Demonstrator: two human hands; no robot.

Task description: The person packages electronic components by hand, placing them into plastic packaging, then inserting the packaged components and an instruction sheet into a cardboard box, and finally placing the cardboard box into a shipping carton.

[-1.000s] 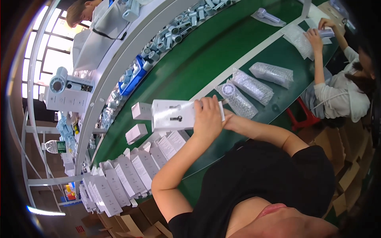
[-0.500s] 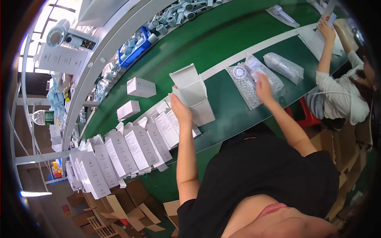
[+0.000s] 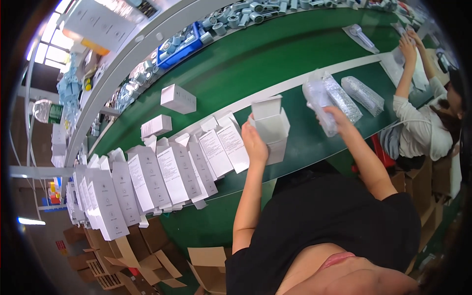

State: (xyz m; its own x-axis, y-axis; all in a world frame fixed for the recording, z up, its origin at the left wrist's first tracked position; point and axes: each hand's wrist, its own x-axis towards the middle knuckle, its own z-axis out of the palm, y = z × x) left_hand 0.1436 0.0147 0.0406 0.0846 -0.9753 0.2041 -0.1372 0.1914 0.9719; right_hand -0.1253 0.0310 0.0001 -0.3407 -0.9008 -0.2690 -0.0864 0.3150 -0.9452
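In my left hand (image 3: 255, 144) is a white carton (image 3: 276, 142), tilted, with its top flaps open toward the far side. The fingers wrap its left side. My right hand (image 3: 336, 120) grips the near end of a bubble-wrapped package (image 3: 316, 94), which looks lifted off the green table. Just right of it lie a second bubble-wrapped package (image 3: 345, 101) and a third one (image 3: 364, 95). A gap separates the carton from the package in my right hand. The bubble wrap blurs whatever is inside.
Left of me, a row of white cartons (image 3: 142, 179) with raised flaps leans along the table edge. Two closed white boxes (image 3: 178, 99) rest on the green belt. Beyond stands a blue bin (image 3: 181, 51) of grey-blue parts. At right, a co-worker (image 3: 418, 113) handles things over white sheets.
My right hand has closed on the leftmost bubble-wrapped package and raised it. My left hand has brought the carton rightward and turned it more upright. The whole view has shifted slightly.
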